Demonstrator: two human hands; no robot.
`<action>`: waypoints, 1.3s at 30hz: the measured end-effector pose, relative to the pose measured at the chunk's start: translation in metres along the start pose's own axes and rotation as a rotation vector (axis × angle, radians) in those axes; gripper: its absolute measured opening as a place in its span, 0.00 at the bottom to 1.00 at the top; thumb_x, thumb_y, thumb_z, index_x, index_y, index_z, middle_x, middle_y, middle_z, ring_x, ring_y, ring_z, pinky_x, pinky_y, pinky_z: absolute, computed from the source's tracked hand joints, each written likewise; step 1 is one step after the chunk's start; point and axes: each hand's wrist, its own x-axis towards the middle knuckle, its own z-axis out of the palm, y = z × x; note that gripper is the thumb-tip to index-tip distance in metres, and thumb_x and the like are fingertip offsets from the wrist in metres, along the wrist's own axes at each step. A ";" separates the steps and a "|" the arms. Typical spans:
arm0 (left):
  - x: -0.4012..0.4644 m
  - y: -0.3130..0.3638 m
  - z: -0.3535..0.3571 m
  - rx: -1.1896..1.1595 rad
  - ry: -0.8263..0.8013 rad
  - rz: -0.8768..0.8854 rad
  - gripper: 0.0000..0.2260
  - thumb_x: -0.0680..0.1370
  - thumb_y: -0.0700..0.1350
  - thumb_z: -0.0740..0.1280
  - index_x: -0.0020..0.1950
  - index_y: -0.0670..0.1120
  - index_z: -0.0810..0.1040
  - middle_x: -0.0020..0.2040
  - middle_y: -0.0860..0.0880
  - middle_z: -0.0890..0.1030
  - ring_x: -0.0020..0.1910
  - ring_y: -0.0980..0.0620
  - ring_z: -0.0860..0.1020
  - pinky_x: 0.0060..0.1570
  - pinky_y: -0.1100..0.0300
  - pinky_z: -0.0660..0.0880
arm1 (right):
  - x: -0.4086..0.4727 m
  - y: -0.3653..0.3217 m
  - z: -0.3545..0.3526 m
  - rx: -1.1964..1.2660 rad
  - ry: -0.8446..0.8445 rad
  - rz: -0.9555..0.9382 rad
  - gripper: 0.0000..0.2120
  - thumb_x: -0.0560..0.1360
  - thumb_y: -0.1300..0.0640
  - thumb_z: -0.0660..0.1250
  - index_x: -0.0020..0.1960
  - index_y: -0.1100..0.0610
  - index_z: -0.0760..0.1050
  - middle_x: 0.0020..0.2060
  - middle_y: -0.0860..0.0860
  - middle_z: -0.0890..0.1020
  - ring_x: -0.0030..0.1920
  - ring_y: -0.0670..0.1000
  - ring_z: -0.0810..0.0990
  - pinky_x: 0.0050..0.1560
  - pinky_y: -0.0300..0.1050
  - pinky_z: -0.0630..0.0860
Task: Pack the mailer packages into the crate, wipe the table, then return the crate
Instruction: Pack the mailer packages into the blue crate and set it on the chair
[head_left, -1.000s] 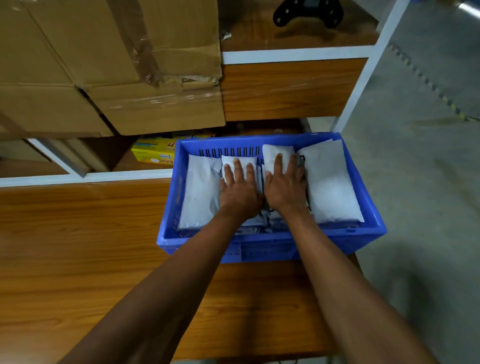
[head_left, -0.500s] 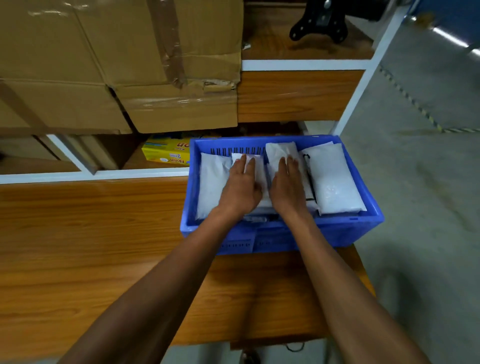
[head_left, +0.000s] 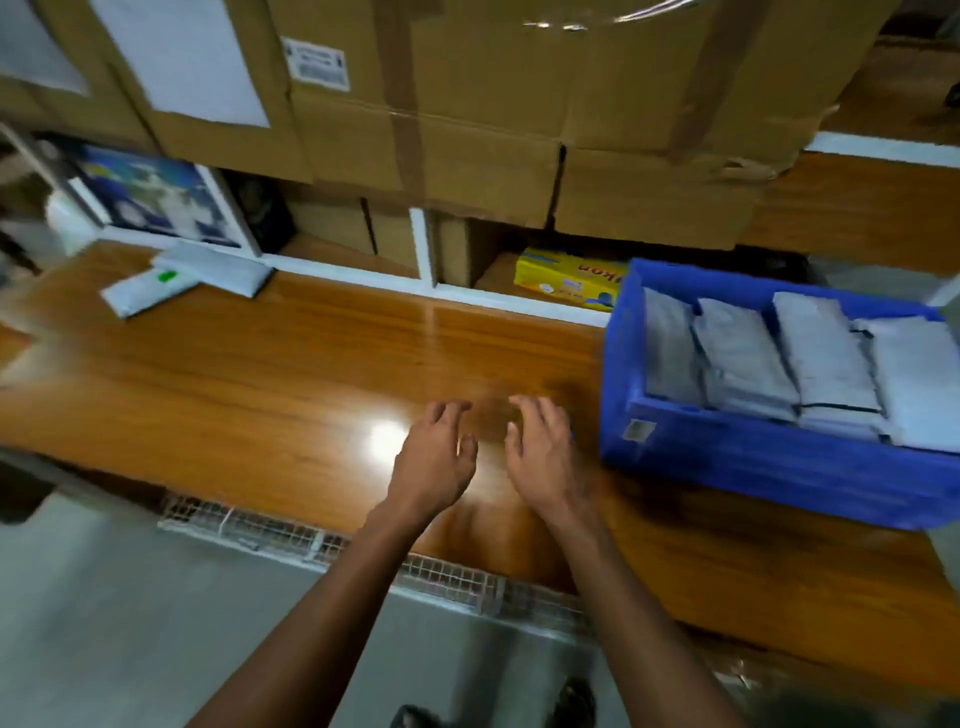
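Both hands hover side by side over the bare middle of the desk (head_left: 260, 374), the left hand (head_left: 434, 457) and right hand (head_left: 543, 457) each with a loose, spread, empty grip, fingers slightly curled and pinching nothing; the blue crate (head_left: 753, 462) sits just to their right on the desk, white mailer packages (head_left: 779, 358) stood on edge in rows inside it, probably to fit more in. Two more mailers (head_left: 182, 273) lie flat at the far left, near the shelf edge (well apart from the hands), so packing looks unfinished and wiping not yet begun; a yellow box (head_left: 569, 278) rests on the shelf behind the crate under big cardboard cartons (head_left: 467, 104).
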 end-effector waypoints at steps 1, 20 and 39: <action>-0.012 -0.026 -0.008 0.005 -0.008 -0.057 0.21 0.84 0.46 0.63 0.77 0.45 0.73 0.72 0.43 0.75 0.68 0.40 0.74 0.66 0.46 0.74 | -0.002 -0.015 0.021 0.004 -0.059 -0.004 0.16 0.82 0.60 0.66 0.69 0.58 0.76 0.62 0.55 0.78 0.61 0.58 0.76 0.63 0.57 0.77; 0.033 -0.335 -0.192 0.062 0.100 -0.539 0.24 0.84 0.48 0.63 0.80 0.43 0.67 0.75 0.38 0.69 0.73 0.36 0.69 0.69 0.41 0.71 | 0.161 -0.250 0.269 0.011 -0.489 -0.322 0.18 0.82 0.57 0.65 0.72 0.56 0.73 0.65 0.55 0.75 0.67 0.58 0.72 0.61 0.53 0.71; 0.324 -0.606 -0.264 0.359 -0.001 -0.525 0.36 0.86 0.59 0.60 0.88 0.51 0.46 0.87 0.44 0.42 0.85 0.35 0.41 0.80 0.32 0.46 | 0.479 -0.310 0.544 -0.288 -0.516 -0.474 0.33 0.85 0.41 0.58 0.86 0.43 0.49 0.84 0.59 0.51 0.81 0.67 0.55 0.78 0.68 0.57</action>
